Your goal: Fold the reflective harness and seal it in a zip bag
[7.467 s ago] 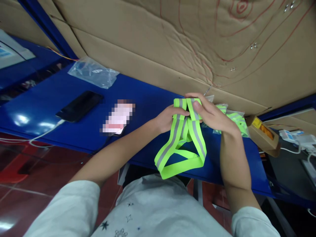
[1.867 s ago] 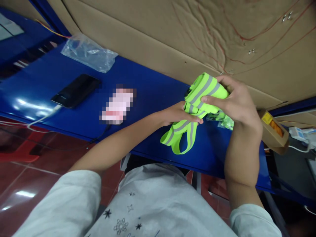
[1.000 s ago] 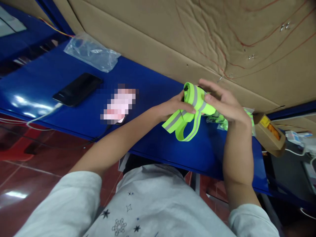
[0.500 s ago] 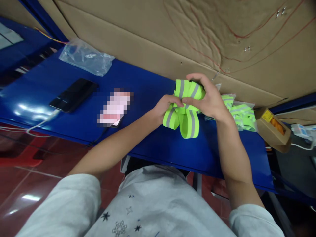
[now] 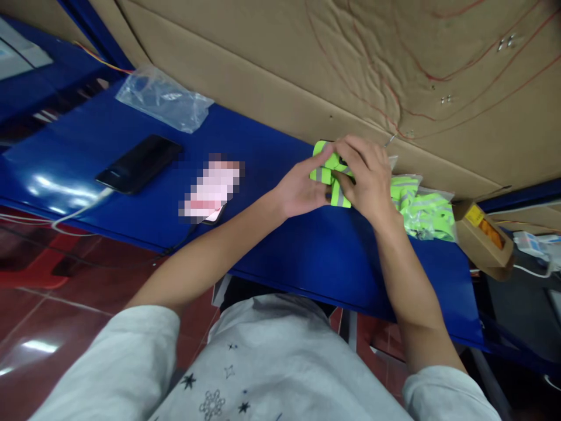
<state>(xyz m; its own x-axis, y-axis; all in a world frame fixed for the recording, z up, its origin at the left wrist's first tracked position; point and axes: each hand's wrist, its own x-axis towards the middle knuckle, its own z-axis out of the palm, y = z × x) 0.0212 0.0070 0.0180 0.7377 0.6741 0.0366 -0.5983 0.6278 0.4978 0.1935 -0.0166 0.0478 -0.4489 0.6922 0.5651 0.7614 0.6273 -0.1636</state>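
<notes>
Between my two hands, above the blue table, is a neon yellow-green reflective strap [image 5: 322, 175] with a grey stripe, gathered into folds. My left hand [image 5: 302, 186] grips it from the left, thumb along the top and fingers beneath. From the right, my right hand [image 5: 368, 172] wraps over the bundle, its fingers bent across the top and covering much of it. A dark patch shows on the strap between the hands. Just beyond my right wrist lie clear bags of similar reflective straps [image 5: 427, 210].
On the blue table [image 5: 280, 251] lie a black phone [image 5: 139, 164] on a white cable, a second phone with a blurred screen [image 5: 213, 190], and a clear plastic bag [image 5: 164, 99]. A cardboard box [image 5: 484, 237] stands at the right end. Cardboard sheeting [image 5: 263, 70] rises behind.
The strap loops that hung below my hands are now gathered up into the bundle. My left hand has turned under it and my right hand has closed over its top.
</notes>
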